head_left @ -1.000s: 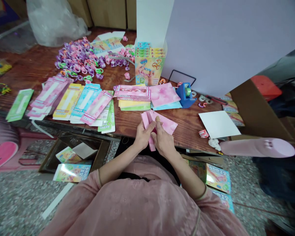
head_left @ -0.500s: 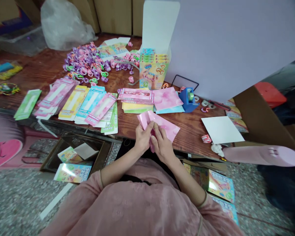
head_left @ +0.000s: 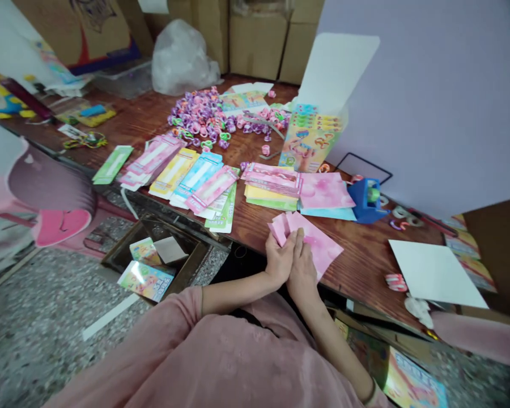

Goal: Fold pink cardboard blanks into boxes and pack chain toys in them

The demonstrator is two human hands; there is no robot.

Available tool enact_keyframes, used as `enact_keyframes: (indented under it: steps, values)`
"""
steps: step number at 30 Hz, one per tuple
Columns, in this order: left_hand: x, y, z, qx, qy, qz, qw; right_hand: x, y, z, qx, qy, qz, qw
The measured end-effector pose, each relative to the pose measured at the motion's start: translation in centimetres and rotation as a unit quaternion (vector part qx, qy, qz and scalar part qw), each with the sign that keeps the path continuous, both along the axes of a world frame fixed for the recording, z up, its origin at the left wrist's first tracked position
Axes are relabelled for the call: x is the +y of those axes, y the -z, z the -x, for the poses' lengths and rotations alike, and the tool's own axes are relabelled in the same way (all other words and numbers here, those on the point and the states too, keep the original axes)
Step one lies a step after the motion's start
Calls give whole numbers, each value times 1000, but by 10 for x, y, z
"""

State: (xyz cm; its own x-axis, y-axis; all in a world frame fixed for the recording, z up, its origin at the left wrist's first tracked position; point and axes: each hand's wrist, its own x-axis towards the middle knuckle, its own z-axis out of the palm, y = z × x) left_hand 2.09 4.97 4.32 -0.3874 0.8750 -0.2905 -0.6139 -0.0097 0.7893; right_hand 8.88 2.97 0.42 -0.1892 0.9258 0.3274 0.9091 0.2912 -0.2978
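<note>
A pink patterned card (head_left: 322,245) is in both my hands at the table's front edge, with its left part folded up. My left hand (head_left: 279,262) is closed on the folded part, thumb pressed against it. Close against it, my right hand (head_left: 302,273) has its fingers pressed together on the card near the fold. The fingertips overlap there, so the exact grip is partly hidden. Just beyond my hands lie a flat pink sheet (head_left: 326,191) over a blue one and a pink printed strip card (head_left: 274,177) on yellow and green cards.
Fanned stacks of green, yellow, blue and pink window cards (head_left: 204,177) lie to the left. Behind them is a heap of small coloured rings (head_left: 199,116). An upright display box (head_left: 308,144), a blue tape dispenser (head_left: 369,201) and a white card (head_left: 436,272) stand or lie rightward.
The camera view has turned left, so the table's things appear further right and lower. My hands have drawn closer together, pressing the pink card's fold.
</note>
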Motion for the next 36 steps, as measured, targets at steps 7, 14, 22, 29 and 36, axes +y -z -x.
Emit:
enact_keyframes:
  steps: [7,14,22,29,36]
  values:
    - [6,9,1,-16,2,-1,1000,10,-1,10,-81,-3,-95,992]
    - [37,-5,109,366,97,-137,915,27,-7,-13,-82,-10,-106,991]
    - [104,-35,270,812,216,247,482,33,-5,-32,-79,-16,-134,988]
    - [95,-50,272,694,315,216,611,33,-4,-29,-47,-13,-127,991]
    - [109,-53,311,886,335,-83,310,34,0,-37,-43,-26,-122,991]
